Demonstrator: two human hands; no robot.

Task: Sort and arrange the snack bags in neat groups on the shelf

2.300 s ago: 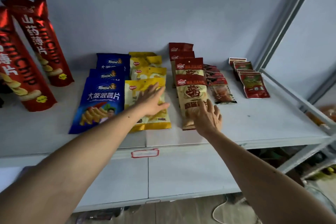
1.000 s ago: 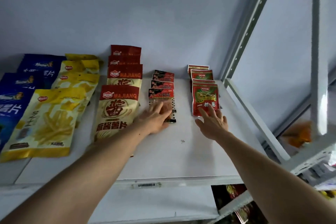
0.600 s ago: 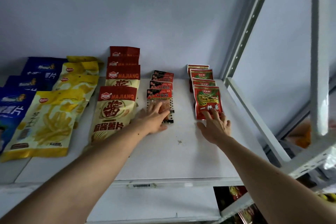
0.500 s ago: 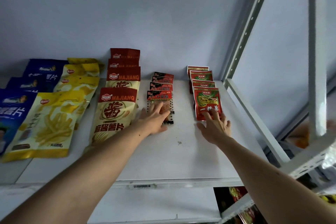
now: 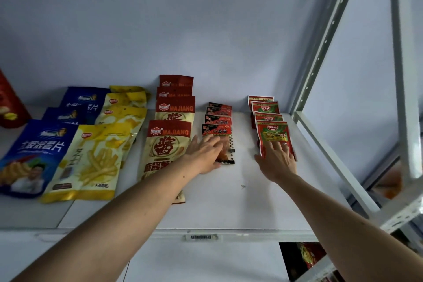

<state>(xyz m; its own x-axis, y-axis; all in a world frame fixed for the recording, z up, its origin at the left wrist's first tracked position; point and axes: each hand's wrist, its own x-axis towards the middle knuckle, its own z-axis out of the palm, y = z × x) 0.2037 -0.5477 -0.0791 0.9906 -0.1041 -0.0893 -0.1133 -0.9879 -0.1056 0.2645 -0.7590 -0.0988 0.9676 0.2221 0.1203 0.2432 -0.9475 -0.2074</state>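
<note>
Both my grips lie flat-fingered, holding nothing: left hand (image 5: 204,155) pressing the gluten-strip packet (image 5: 225,144), right hand (image 5: 278,160) the red-green packet (image 5: 273,136); light, slippery foil, best slid by edges.

- "MAJIANG" in yellow capitals on a red band tops the front red-and-cream bag (image 5: 168,144), just left of the left hand (image 5: 204,155); beneath it stands a big red character 酱, and the lowest line of characters is partly hidden by the forearm.
- The same "MAJIANG" shows on the second red-and-cream bag (image 5: 175,110), behind the first.
- "小面筋" is printed on the small red-and-black packet (image 5: 217,131) just beyond the left hand's fingertips.
- The front blue bag (image 5: 34,155), far left of the left hand, carries white characters too distorted to read with certainty.
- A barcode label (image 5: 201,237) sits on the shelf edge between the forearms; its digits are illegible.
</note>
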